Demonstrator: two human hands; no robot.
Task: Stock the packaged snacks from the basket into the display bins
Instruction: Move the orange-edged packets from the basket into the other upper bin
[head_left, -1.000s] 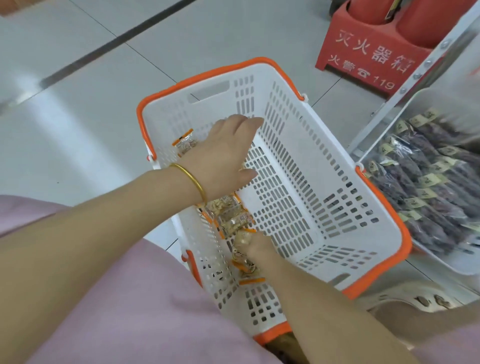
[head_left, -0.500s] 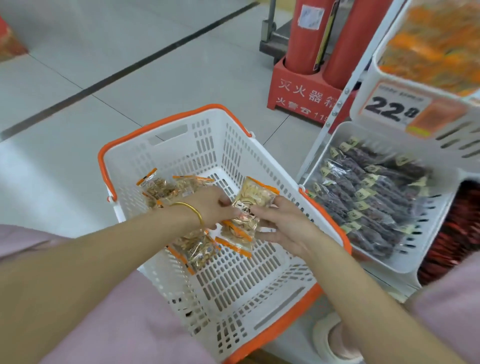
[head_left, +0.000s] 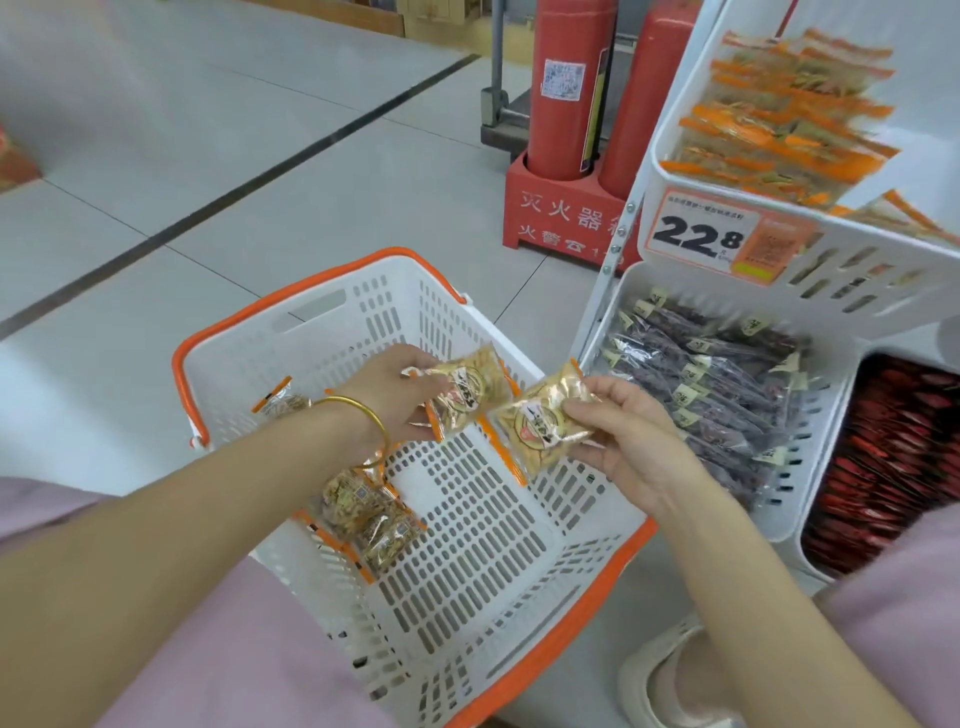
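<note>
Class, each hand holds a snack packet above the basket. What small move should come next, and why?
Probably raise the right hand and its packet to the top bin: its orange-edged packets look like the same kind, while the lower bins hold dark and red ones.

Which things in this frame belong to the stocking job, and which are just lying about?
Job: left grip holding snack packet; right grip holding second packet; basket; loose packets; top bin.
Lying about: fire extinguishers; price tag; dark packets; red packets; shoe.

Extinguisher stand on tiled floor
</note>
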